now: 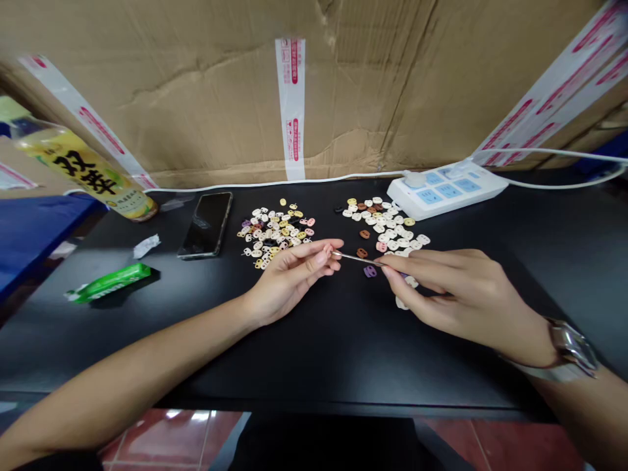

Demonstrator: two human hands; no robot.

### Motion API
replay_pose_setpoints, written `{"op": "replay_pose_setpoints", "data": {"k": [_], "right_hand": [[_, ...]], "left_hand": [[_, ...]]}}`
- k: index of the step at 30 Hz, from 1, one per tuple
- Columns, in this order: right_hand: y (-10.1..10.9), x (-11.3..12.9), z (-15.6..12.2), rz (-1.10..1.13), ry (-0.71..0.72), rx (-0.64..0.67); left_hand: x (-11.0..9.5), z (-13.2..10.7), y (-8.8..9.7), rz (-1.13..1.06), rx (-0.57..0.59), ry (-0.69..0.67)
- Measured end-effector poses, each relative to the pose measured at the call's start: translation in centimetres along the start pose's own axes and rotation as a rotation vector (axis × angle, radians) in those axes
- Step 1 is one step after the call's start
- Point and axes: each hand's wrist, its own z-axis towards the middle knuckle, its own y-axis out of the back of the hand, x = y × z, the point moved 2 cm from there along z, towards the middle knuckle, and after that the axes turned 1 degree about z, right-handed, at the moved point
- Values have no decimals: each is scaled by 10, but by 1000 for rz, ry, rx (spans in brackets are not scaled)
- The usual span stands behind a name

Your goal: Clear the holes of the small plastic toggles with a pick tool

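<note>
My left hand (289, 278) is closed, pinching a small pinkish piece (328, 249) between thumb and fingertips; the fingers partly cover it. A thin metal tool (360, 259), like a slim pick, is gripped in my right hand (456, 297), its tip touching or very near that piece. Just beyond my left hand lies a pile of small button-like pieces (272, 239) in white, yellow, pink, black and brown. Around my right fingers spreads a second group of similar two-holed pieces (390, 235), mostly white, partly hidden by that hand. A purple piece (369, 271) lies below the tool.
A phone (206, 226), a crumpled white wrapper (146, 246) and a green packet (110, 282) lie left on the black table (314, 366). A drink bottle (88, 167) leans further back. A white power strip (447, 188) with a cable sits back right, before a cardboard wall (210, 98).
</note>
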Motion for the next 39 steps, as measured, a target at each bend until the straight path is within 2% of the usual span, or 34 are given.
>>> {"op": "replay_pose_setpoints", "data": {"k": [6, 16, 23, 32, 39], "right_hand": [[0, 1, 0, -61, 54, 55], [3, 12, 1, -208, 170, 32], [1, 13, 1, -181, 131, 87], [1, 14, -3, -89, 34, 66], [2, 14, -4, -174, 166, 155]], "left_hand": [[2, 1, 3, 30, -32, 10], [2, 2, 3, 48, -9, -21], [3, 3, 4, 19, -51, -24], [3, 2, 5, 57, -61, -22], [5, 2, 6, 124, -58, -67]]}}
